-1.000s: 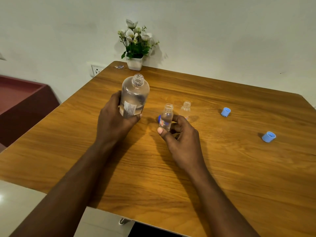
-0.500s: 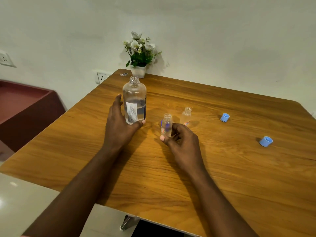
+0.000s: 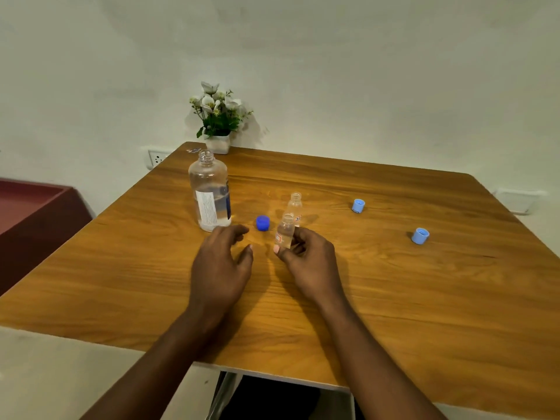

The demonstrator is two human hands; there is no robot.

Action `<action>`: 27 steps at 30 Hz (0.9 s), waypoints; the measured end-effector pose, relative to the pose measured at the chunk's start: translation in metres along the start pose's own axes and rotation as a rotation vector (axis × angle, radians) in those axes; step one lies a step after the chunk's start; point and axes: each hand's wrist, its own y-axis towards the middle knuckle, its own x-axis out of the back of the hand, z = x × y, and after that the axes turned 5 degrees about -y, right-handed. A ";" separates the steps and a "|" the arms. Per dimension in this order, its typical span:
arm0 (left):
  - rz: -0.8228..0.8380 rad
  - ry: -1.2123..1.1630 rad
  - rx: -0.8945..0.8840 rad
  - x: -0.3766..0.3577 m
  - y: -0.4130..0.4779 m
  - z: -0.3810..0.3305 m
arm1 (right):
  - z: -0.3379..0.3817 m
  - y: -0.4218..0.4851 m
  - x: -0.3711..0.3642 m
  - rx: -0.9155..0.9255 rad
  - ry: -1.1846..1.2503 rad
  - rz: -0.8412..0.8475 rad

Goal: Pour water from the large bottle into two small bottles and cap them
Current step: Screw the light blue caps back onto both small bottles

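Observation:
The large clear bottle point(image 3: 210, 192) stands upright and uncapped on the wooden table point(image 3: 394, 298), partly filled with water. My left hand point(image 3: 219, 268) hovers just in front of it, fingers apart and empty. My right hand point(image 3: 309, 262) holds a small clear bottle point(image 3: 285, 230) upright between thumb and fingers. A second small bottle point(image 3: 295, 206) stands open right behind it. A dark blue cap point(image 3: 262, 223) lies between the large bottle and the small ones. Two light blue caps, one nearer the middle point(image 3: 358, 205) and one further out point(image 3: 420, 236), lie to the right.
A white pot of flowers point(image 3: 218, 122) stands at the table's far left corner by the wall. A dark red cabinet point(image 3: 33, 213) sits to the left of the table. A wall socket point(image 3: 157, 157) is behind the table's left edge.
My left hand set the large bottle down upright, let go of it and drew back toward me. The dark blue cap has come into view. My right hand kept its hold on the small bottle.

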 end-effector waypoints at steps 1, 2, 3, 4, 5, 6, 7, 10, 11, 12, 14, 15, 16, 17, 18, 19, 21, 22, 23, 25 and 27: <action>0.018 -0.005 -0.008 -0.005 -0.001 -0.004 | -0.003 -0.001 0.004 -0.006 0.002 -0.008; 0.037 -0.007 -0.011 -0.009 -0.002 -0.009 | -0.007 -0.001 0.008 -0.012 0.007 -0.015; 0.054 -0.010 -0.015 -0.014 -0.002 -0.013 | -0.011 -0.002 0.012 -0.020 0.012 -0.024; 0.069 -0.015 -0.018 -0.020 -0.002 -0.017 | -0.014 -0.002 0.017 -0.026 0.017 -0.036; 0.086 -0.020 -0.020 -0.026 -0.002 -0.021 | -0.018 -0.001 0.021 -0.031 0.020 -0.048; 0.104 -0.022 -0.022 -0.031 -0.002 -0.025 | -0.021 0.000 0.026 -0.040 0.021 -0.057; 0.121 -0.019 -0.027 -0.036 -0.001 -0.029 | -0.024 0.000 0.030 -0.051 0.020 -0.063; 0.155 -0.008 -0.044 -0.051 0.002 -0.036 | -0.033 0.004 0.042 -0.062 -0.001 -0.088; 0.165 -0.006 -0.041 -0.055 0.004 -0.037 | -0.035 0.005 0.044 -0.063 -0.005 -0.099; 0.173 -0.005 -0.034 -0.059 0.006 -0.038 | -0.037 0.007 0.046 -0.060 -0.006 -0.109; 0.177 -0.008 -0.015 -0.065 0.010 -0.040 | -0.039 0.011 0.048 -0.060 -0.012 -0.119; 0.176 -0.012 -0.005 -0.067 0.013 -0.041 | -0.039 0.013 0.048 -0.063 -0.014 -0.120; 0.175 -0.017 0.005 -0.069 0.015 -0.042 | -0.039 0.016 0.048 -0.059 -0.016 -0.119; 0.174 -0.019 0.013 -0.071 0.016 -0.042 | -0.039 0.018 0.048 -0.055 -0.019 -0.119; 0.174 -0.018 0.020 -0.072 0.018 -0.043 | -0.040 0.021 0.048 -0.055 -0.024 -0.119; 0.175 -0.015 0.025 -0.073 0.020 -0.043 | -0.041 0.023 0.048 -0.059 -0.031 -0.122; 0.178 -0.008 0.033 -0.076 0.023 -0.044 | -0.044 0.030 0.047 -0.063 -0.040 -0.131; 0.180 -0.004 0.038 -0.077 0.024 -0.044 | -0.045 0.034 0.047 -0.065 -0.048 -0.135; 0.180 0.000 0.042 -0.078 0.025 -0.044 | -0.047 0.037 0.046 -0.067 -0.057 -0.138; 0.179 0.005 0.045 -0.080 0.027 -0.045 | -0.048 0.044 0.046 -0.072 -0.069 -0.141; 0.179 0.005 0.041 -0.081 0.029 -0.044 | -0.049 0.048 0.046 -0.075 -0.077 -0.146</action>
